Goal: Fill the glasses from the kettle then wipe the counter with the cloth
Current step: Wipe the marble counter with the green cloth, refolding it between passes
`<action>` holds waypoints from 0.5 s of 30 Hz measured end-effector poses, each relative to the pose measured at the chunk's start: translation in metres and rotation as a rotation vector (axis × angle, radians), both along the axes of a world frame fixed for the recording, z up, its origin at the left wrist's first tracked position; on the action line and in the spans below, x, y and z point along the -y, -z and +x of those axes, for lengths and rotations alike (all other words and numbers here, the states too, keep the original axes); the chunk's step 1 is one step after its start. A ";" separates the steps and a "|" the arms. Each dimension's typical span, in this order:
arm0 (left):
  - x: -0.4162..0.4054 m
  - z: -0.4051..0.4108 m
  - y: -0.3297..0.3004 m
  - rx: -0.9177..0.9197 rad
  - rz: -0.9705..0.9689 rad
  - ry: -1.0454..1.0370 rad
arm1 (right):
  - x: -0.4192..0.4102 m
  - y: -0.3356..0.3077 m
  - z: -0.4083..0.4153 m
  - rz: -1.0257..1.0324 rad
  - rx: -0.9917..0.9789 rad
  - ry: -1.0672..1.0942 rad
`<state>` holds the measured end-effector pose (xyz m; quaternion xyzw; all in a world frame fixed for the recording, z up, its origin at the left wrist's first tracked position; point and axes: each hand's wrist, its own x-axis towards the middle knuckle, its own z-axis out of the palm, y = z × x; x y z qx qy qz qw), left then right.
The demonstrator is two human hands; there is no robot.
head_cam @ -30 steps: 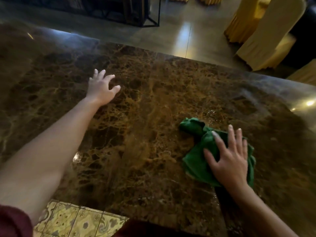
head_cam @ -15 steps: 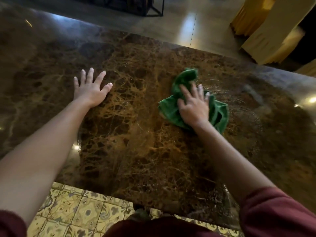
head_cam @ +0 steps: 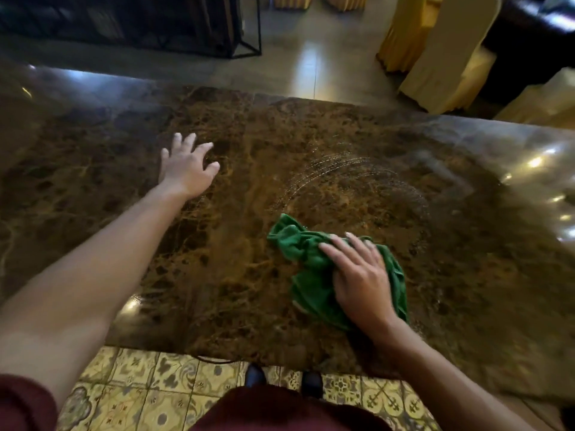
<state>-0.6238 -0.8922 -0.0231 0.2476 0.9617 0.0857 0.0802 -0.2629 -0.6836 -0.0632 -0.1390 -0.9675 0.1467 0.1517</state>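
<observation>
A crumpled green cloth (head_cam: 311, 269) lies on the dark brown marble counter (head_cam: 249, 197), right of centre and toward the near edge. My right hand (head_cam: 357, 275) presses down on the cloth with its fingers laid flat and pointing left. My left hand (head_cam: 186, 168) rests on the bare counter farther back and to the left, fingers spread. An arc of thin wet streaks (head_cam: 351, 172) marks the stone just beyond the cloth. No kettle or glasses are in view.
Past the counter's far edge lies a shiny floor with a black metal frame (head_cam: 245, 29) at the back left and chairs in yellow covers (head_cam: 441, 51) at the back right. Patterned yellow floor tiles (head_cam: 155, 390) show below the near edge.
My right hand has swept the cloth from the middle of the counter back toward the near edge and to the right, leaving curved wet streaks. My left hand has stayed planted.
</observation>
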 end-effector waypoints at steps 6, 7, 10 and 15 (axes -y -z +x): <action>-0.074 0.022 0.012 0.081 0.009 0.057 | -0.098 0.002 0.046 -0.043 0.105 0.694; -0.080 0.025 0.016 0.098 0.005 0.046 | -0.109 0.000 0.041 -0.072 0.144 0.809; -0.090 0.028 0.024 0.110 0.049 0.011 | -0.131 -0.008 0.009 -0.148 0.204 0.936; -0.084 0.018 0.021 0.110 0.018 0.060 | -0.162 -0.010 -0.050 -0.159 0.191 0.835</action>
